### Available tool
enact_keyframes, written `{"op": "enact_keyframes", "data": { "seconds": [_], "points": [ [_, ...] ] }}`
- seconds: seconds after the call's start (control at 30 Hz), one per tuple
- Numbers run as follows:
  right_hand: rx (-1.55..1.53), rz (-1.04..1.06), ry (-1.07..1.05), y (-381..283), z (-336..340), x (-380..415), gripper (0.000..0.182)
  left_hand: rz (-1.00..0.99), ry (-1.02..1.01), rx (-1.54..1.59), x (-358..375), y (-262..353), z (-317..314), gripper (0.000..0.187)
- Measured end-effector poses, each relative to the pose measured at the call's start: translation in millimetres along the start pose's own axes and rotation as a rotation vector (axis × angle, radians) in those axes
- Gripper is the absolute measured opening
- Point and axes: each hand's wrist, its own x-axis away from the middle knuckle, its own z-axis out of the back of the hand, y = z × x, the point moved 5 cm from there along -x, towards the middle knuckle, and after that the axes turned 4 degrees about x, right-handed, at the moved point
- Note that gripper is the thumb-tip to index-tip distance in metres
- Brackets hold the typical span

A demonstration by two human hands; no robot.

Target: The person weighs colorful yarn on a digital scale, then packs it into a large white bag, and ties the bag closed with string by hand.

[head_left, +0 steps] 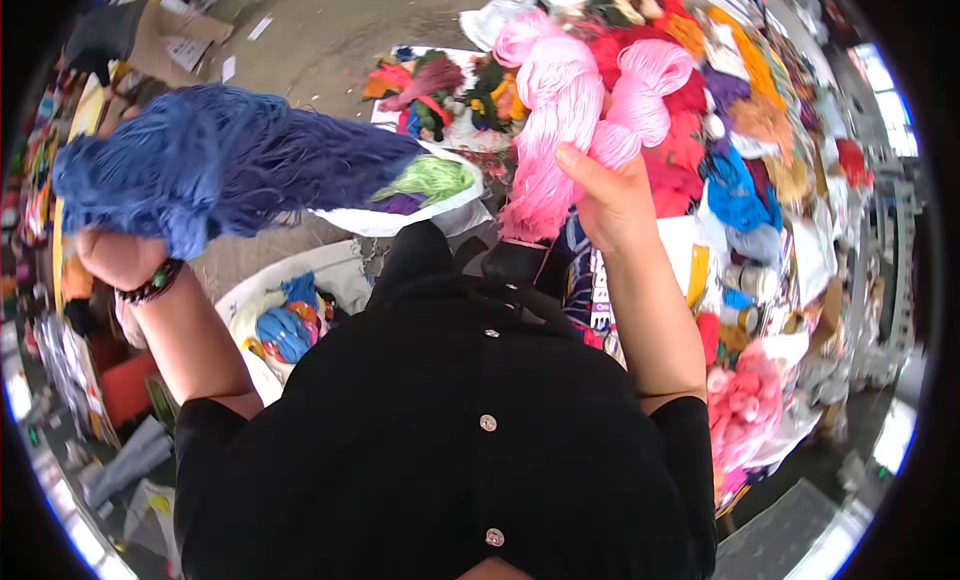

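Note:
In my left hand (122,258), at the left of the head view, is a big bundle of blue-purple yarn (230,165). Its strands stretch to the right over an open white sack (400,218), where light green yarn (430,180) shows. The left fingers are mostly behind the bundle. My right hand (612,200) is closed on pink yarn (555,110), its thumb on top and the other fingers hidden. A looped pink skein (650,85) rises beside it, against the same hand.
Heaped yarn in red (675,170), blue (738,195) and orange lies at the right. A white sack with blue yarn (285,332) stands lower left. Mixed small skeins (430,90) lie ahead on the floor, and a cardboard box (165,40) is at the far left.

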Motion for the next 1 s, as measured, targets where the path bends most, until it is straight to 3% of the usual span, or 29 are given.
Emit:
{"op": "enact_keyframes", "data": {
  "seconds": [0.07,0.13,0.2,0.23,0.27,0.33,0.4,0.43,0.5,0.57,0.6,0.67,0.7,0.77,0.8,0.87,0.93,0.97,1.0],
  "points": [
    [0.008,0.007,-0.066,6.5,-24.9,-20.9,0.033,-0.103,0.142,-0.048,7.8,-11.1,18.8,0.06],
    [0.073,0.058,-0.158,10.4,-51.8,-36.5,0.029,-0.005,0.208,-0.114,6.6,-31.8,19.0,0.06],
    [0.164,0.014,-0.25,21.7,-73.6,-49.3,0.025,0.061,0.171,0.012,-0.5,-56.0,28.5,0.06],
    [0.214,-0.003,-0.301,29.9,-82.4,-58.4,0.024,0.076,0.285,-0.08,-3.0,-63.5,48.5,0.059],
    [0.343,-0.101,-0.383,35.5,-91.6,-62.6,0.03,0.094,0.157,0.001,-15.9,-75.7,37.4,0.059],
    [0.54,0.193,-0.439,54.6,-113.0,-73.4,0.047,0.113,0.1,0.145,-26.6,-95.1,35.2,0.056],
    [0.603,0.45,-0.467,61.7,-141.9,-78.3,0.08,0.138,0.046,0.408,-32.5,-110.4,35.6,0.062],
    [0.553,0.446,-0.42,80.5,-140.8,-87.1,0.084,0.122,0.125,0.056,-39.7,-116.2,46.5,0.061],
    [0.432,0.388,-0.445,87.9,-152.4,-98.1,0.093,0.127,0.091,0.278,-43.2,-124.8,53.4,0.062],
    [0.516,0.463,-0.461,78.8,-159.7,-103.4,0.091,0.141,0.023,0.253,-50.4,-126.3,46.5,0.061],
    [0.529,0.477,-0.398,94.4,-148.1,-111.3,0.088,0.153,0.162,0.152,-47.0,-124.3,52.2,0.062],
    [0.528,0.458,-0.316,105.4,-136.0,-120.6,0.085,0.142,0.149,-0.031,-36.9,-120.1,75.5,0.063],
    [0.515,0.309,-0.338,113.8,-128.9,-122.1,0.085,0.154,0.24,-0.112,-31.0,-118.2,74.3,0.062],
    [0.582,0.36,-0.338,131.0,-111.0,-128.3,0.087,0.031,0.294,-0.026,-11.9,-119.1,108.0,0.059],
    [0.568,0.324,-0.336,131.8,-106.7,-123.6,0.088,0.06,0.443,-0.07,2.6,-127.1,130.7,0.059],
    [0.513,0.258,-0.318,149.4,-93.6,-123.0,0.087,0.224,0.869,-0.312,64.3,-171.2,242.8,0.062],
    [0.449,0.102,-0.316,183.3,-73.6,-122.3,0.084,0.663,0.821,-1.14,172.2,-228.7,401.3,0.07],
    [0.612,0.159,-0.345,186.5,-69.6,-119.5,0.08,0.91,0.894,-1.486,173.6,-220.1,369.7,0.077],
    [0.913,0.182,-0.3,199.0,-57.3,-118.7,0.073,0.88,0.92,-1.681,184.3,-225.1,375.2,0.08]
  ]
}}
